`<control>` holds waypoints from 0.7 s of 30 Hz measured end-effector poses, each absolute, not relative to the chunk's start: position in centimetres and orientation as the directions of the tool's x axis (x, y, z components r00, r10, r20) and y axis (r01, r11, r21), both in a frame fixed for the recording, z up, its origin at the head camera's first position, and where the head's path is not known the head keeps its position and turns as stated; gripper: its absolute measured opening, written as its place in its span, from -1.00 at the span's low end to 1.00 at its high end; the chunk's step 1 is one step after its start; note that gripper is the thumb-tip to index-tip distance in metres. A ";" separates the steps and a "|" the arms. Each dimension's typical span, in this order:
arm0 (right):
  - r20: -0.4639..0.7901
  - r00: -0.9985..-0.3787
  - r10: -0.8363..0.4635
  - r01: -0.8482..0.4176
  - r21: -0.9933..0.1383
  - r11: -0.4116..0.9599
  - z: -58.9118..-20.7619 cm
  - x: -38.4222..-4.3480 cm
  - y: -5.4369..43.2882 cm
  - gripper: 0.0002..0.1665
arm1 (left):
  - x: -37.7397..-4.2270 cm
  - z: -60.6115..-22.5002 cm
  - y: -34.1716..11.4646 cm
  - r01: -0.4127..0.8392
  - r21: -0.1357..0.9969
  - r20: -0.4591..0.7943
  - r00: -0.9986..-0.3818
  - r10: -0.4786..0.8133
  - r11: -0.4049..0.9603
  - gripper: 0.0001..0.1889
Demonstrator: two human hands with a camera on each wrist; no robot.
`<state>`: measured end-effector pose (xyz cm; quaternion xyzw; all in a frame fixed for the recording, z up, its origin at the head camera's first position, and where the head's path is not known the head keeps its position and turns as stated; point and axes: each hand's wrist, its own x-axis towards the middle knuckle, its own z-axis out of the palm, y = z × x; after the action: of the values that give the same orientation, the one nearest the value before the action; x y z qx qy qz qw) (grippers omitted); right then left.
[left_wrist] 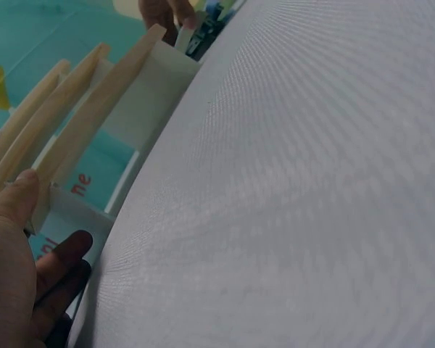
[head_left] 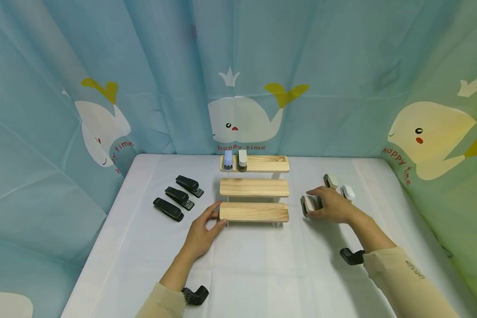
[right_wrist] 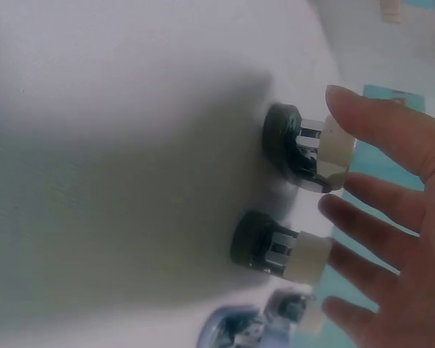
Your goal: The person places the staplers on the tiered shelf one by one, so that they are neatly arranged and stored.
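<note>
My left hand [head_left: 200, 232] holds the left end of a three-step display stand, thumb at the front corner of its lowest wooden shelf [head_left: 254, 212]. In the left wrist view the thumb lies on the wood and the other fingers sit by the white side panel [left_wrist: 76, 214]. My right hand [head_left: 334, 205] reaches over a cream-topped stapler [head_left: 309, 204], with thumb and index finger at either side of it. Seen from the right wrist, that stapler [right_wrist: 333, 152] stands on the cloth between thumb and fairly straight fingers. A second cream stapler [right_wrist: 308, 257] stands beside it.
On the top shelf [head_left: 268, 163] stand a lilac stapler [head_left: 228, 160] and a cream one [head_left: 242, 160]. Three black staplers [head_left: 179, 198] lie left of the stand. Behind my right hand are another cream stapler [head_left: 331, 181] and a white one [head_left: 347, 192]. A whale-print curtain [head_left: 246, 119] borders the table.
</note>
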<state>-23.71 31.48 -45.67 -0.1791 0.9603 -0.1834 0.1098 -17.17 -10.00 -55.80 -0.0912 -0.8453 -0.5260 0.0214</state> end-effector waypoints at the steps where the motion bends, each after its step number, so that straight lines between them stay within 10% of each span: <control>1: -0.147 -0.912 -0.382 -0.302 -0.389 0.870 -45.7 -23.7 31.5 -0.12 | -17.2 -55.8 -10.0 0.179 0.885 0.134 -0.982 0.132 0.430 -0.35; 21: -0.150 -0.912 -0.381 -0.305 -0.372 0.877 -46.6 -24.0 31.3 -0.22 | -17.3 -55.9 -10.0 0.191 0.884 0.145 -0.980 0.138 0.426 -0.35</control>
<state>-23.98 31.33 -46.59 -0.1783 0.9623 -0.1730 0.1102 -17.33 -10.04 -55.92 -0.0974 -0.8439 -0.5269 0.0252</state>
